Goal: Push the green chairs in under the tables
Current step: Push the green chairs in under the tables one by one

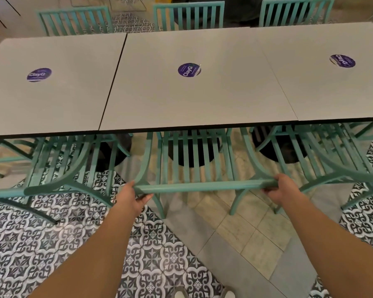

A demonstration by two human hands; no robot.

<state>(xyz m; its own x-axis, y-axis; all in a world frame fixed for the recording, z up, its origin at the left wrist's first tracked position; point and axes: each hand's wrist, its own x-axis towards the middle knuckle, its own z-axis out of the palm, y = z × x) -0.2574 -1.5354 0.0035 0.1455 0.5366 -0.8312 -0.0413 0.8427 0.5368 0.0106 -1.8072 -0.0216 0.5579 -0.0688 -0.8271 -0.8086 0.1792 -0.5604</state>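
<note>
Chair (194, 166) held by its top rail, seat already partly under the middle table (194, 100).

Both hands grip the ends of the rail: the left hand (130, 200) has its fingers curled under the left corner with the thumb below, and the right hand (281, 190) wraps its fingers over the right corner. That wide, even hold probably serves to drive the chair straight in without it twisting. Beyond the fingers, the slatted back and seat run forward beneath the table edge, while the rear legs stand just this side of the fingers on the floor (52, 244). The chair looks like painted teal metal or wood, with flat slats and curved side posts. The tabletops are smooth, matt grey with thin dark edges, each bearing a round purple sticker (188, 70). Outside each hand a neighbouring chair sits tucked in, and the patterned tiles give way to plain beige ones underfoot.
</note>
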